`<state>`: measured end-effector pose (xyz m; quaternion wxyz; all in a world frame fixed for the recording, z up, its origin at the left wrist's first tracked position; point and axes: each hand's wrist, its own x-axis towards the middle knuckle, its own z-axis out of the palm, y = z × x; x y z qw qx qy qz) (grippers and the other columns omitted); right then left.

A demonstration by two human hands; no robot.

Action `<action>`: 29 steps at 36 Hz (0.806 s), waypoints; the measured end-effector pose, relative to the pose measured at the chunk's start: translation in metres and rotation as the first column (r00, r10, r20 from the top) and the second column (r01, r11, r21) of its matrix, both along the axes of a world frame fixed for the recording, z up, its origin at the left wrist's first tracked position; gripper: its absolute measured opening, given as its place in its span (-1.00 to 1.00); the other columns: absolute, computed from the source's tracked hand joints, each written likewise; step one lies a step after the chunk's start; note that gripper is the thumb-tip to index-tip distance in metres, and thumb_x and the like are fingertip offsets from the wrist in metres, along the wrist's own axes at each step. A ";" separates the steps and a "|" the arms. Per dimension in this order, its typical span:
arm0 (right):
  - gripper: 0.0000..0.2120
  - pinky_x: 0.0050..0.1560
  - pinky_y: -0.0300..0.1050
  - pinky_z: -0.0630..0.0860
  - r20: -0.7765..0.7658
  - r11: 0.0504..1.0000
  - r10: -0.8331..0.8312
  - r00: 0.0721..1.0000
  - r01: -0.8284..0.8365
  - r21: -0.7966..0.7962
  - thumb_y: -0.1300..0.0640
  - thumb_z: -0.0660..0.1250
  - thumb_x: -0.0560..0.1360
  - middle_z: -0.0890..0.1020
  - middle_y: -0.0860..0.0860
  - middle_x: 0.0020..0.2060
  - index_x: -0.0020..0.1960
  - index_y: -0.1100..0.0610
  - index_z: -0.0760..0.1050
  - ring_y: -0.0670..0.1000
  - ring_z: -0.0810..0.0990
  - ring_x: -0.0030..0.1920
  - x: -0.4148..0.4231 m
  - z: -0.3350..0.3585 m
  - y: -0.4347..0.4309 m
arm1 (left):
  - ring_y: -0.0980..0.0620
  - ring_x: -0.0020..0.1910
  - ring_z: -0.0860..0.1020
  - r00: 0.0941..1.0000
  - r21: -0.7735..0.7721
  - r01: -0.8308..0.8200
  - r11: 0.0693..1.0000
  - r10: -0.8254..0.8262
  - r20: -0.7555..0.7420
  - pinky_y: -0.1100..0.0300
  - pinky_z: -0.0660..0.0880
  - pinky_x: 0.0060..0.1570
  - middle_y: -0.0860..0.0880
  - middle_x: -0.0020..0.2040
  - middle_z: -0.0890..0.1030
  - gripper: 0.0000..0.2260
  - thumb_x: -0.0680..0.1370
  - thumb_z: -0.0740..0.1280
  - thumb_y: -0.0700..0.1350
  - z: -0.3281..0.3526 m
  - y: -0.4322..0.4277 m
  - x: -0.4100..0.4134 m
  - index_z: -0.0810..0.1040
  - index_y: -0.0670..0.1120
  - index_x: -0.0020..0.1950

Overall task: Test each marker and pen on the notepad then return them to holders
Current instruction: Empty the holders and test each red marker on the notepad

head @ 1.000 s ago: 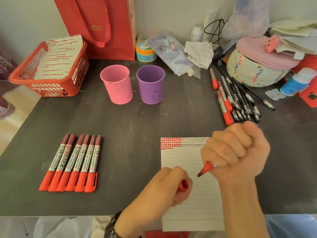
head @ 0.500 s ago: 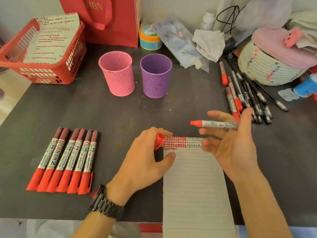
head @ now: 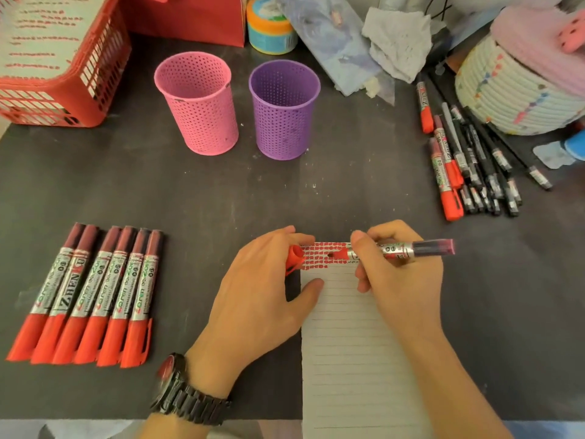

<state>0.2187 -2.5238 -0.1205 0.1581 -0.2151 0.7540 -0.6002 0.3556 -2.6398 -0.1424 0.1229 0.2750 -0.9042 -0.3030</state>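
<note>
My right hand (head: pixel 400 274) grips an uncapped red marker (head: pixel 421 248), its tip touching the red marks at the top of the lined notepad (head: pixel 351 350). My left hand (head: pixel 262 286) holds the marker's red cap (head: pixel 296 256) between its fingers while the thumb presses on the notepad's left edge. A pink mesh holder (head: pixel 199 103) and a purple mesh holder (head: pixel 285 109) stand at the back of the dark table. Several capped red markers (head: pixel 88 296) lie in a row on the left. A heap of red markers and black pens (head: pixel 468 163) lies at the right.
A red basket (head: pixel 63 68) with marked paper sits at the back left, beside a red bag (head: pixel 190 17). A woven basket (head: pixel 519 83) with pink cloth, a round tin (head: pixel 269 26) and crumpled paper crowd the back right. Bare dark table (head: pixel 221 198) lies between the holders and the notepad.
My right hand turned the marker around and lowered its tip onto the top of the notepad. My left hand came up to the notepad's left edge with the cap. The view moved closer.
</note>
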 end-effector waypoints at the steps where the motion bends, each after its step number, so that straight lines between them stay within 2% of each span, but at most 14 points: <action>1: -0.75 -0.52 -0.29 0.42 -0.003 1.000 -0.011 1.000 0.011 0.005 0.16 0.46 0.52 0.58 0.02 -0.52 -0.30 0.01 0.52 -0.07 0.53 -0.57 0.000 -0.001 0.000 | 0.46 0.23 0.13 1.000 0.003 -0.003 1.000 0.003 0.003 0.45 0.03 0.18 0.25 0.36 0.42 -0.52 0.45 0.38 0.25 0.000 0.000 0.000 0.35 0.25 0.33; 4: -0.71 -0.47 -0.29 0.43 -0.033 0.999 -0.043 0.999 0.044 0.026 0.09 0.46 0.51 0.57 0.01 -0.54 -0.35 -0.01 0.48 -0.11 0.50 -0.56 0.000 -0.003 0.001 | 0.42 0.26 0.20 1.000 0.013 -0.013 1.000 0.013 0.016 0.44 0.03 0.21 0.26 0.35 0.43 -0.51 0.44 0.37 0.26 0.001 0.000 -0.001 0.36 0.26 0.33; 10: -0.72 -0.47 -0.36 0.42 -0.080 0.996 -0.043 0.996 0.049 0.072 0.16 0.44 0.51 0.57 -0.03 -0.55 -0.34 0.07 0.46 -0.14 0.51 -0.55 -0.001 -0.008 0.002 | 0.27 0.31 0.34 0.999 0.031 -0.030 0.999 0.029 0.035 0.36 0.09 0.23 0.25 0.37 0.43 -0.51 0.43 0.41 0.25 0.001 -0.001 -0.001 0.34 0.30 0.31; 15: -0.73 -0.46 -0.34 0.44 -0.104 0.995 -0.043 0.994 0.052 0.090 0.17 0.44 0.51 0.58 -0.03 -0.54 -0.33 0.10 0.46 -0.11 0.52 -0.55 -0.001 -0.008 0.002 | 0.24 0.33 0.33 0.999 0.042 -0.036 0.998 0.035 0.036 0.41 0.04 0.22 0.25 0.37 0.42 -0.50 0.43 0.39 0.26 0.000 -0.001 -0.001 0.32 0.31 0.32; 21: -0.75 -0.45 -0.34 0.44 -0.123 0.994 -0.043 0.991 0.055 0.098 0.16 0.44 0.51 0.58 -0.03 -0.53 -0.32 0.11 0.48 -0.13 0.54 -0.54 -0.001 -0.008 0.001 | 0.21 0.33 0.37 0.998 0.047 -0.046 0.998 0.044 0.044 0.33 0.10 0.24 0.25 0.38 0.42 -0.50 0.42 0.39 0.27 0.000 -0.001 -0.002 0.32 0.32 0.31; 25: -0.76 -0.46 -0.35 0.44 -0.135 0.994 -0.033 0.990 0.047 0.100 0.16 0.44 0.51 0.59 -0.02 -0.52 -0.31 0.11 0.49 -0.13 0.56 -0.53 0.000 -0.008 0.000 | 0.24 0.33 0.34 0.999 0.053 -0.035 0.998 0.034 0.029 0.43 0.05 0.22 0.24 0.38 0.42 -0.51 0.42 0.36 0.26 0.002 -0.001 -0.001 0.34 0.28 0.32; 29: -0.76 -0.47 -0.33 0.45 -0.139 0.993 -0.031 0.990 0.046 0.108 0.15 0.43 0.50 0.59 -0.02 -0.52 -0.31 0.12 0.49 -0.11 0.57 -0.53 -0.001 -0.008 -0.001 | 0.22 0.35 0.35 0.999 0.059 -0.032 0.998 0.030 0.030 0.39 0.10 0.22 0.24 0.39 0.42 -0.52 0.42 0.39 0.23 0.004 -0.002 -0.001 0.35 0.28 0.31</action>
